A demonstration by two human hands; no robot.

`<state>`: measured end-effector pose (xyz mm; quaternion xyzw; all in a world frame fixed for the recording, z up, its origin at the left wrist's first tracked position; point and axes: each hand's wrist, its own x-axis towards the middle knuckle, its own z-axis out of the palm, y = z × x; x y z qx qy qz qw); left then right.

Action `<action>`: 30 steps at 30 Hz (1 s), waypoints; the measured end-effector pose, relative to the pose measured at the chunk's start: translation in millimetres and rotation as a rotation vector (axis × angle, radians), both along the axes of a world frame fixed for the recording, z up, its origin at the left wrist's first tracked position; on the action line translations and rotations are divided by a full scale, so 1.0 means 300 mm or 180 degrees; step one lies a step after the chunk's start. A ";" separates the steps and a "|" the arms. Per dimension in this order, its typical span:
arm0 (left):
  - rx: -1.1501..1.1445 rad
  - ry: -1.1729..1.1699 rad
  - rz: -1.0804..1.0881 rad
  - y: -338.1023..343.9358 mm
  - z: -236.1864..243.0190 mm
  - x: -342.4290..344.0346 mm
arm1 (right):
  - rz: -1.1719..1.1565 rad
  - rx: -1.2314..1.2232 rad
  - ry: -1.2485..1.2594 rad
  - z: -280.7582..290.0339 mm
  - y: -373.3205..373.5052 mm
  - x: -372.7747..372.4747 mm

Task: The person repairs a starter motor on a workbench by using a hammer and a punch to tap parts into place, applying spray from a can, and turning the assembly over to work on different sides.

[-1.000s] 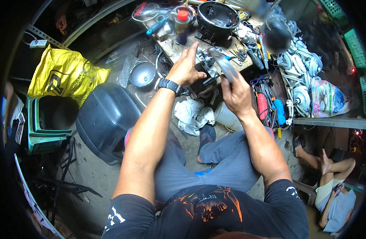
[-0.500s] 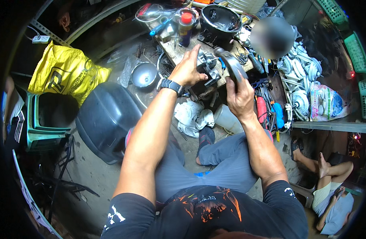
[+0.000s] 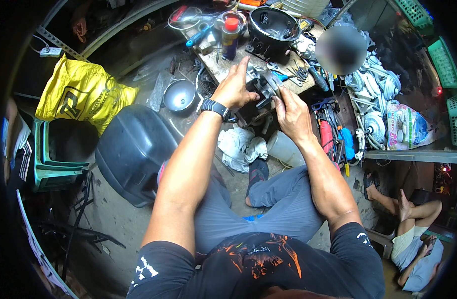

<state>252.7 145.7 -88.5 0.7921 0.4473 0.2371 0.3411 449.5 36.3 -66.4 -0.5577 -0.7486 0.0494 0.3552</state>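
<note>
On the near edge of the wooden bench (image 3: 214,64) sits a grey metal fixture (image 3: 253,74), possibly a vise; its details are partly hidden. My left hand (image 3: 232,88) lies along its left side, fingers stretched out, thumb apart and reaching to the metal. From the right, my right hand (image 3: 293,115) pinches a dark, curved metal part (image 3: 269,83) between thumb and fingers, up against the fixture. The part's exact kind cannot be made out. A blue-handled tool (image 3: 282,77) lies just beyond it.
A red-capped spray can (image 3: 230,37) and a round black housing (image 3: 274,31) stand farther back. Pliers and tools (image 3: 327,137) hang at right, beside piled white parts (image 3: 375,84). A black case (image 3: 134,152) is left; a seated person (image 3: 417,249) is lower right.
My right hand has moved left and turned, bringing the dark curved part down from the right of the fixture to against it. My left hand has stayed nearly still.
</note>
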 end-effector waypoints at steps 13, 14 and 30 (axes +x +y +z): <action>0.0021 0.0007 -0.0053 0.006 0.008 0.000 | -0.0039 0.0674 0.0399 0.072 -0.047 -0.021; 0.0005 0.0000 -0.0037 0.003 0.006 -0.002 | 0.0073 0.0737 0.0510 0.062 -0.047 -0.015; -0.0020 0.0029 0.0016 0.007 -0.013 0.000 | -0.0230 0.0360 0.0444 0.081 -0.036 -0.038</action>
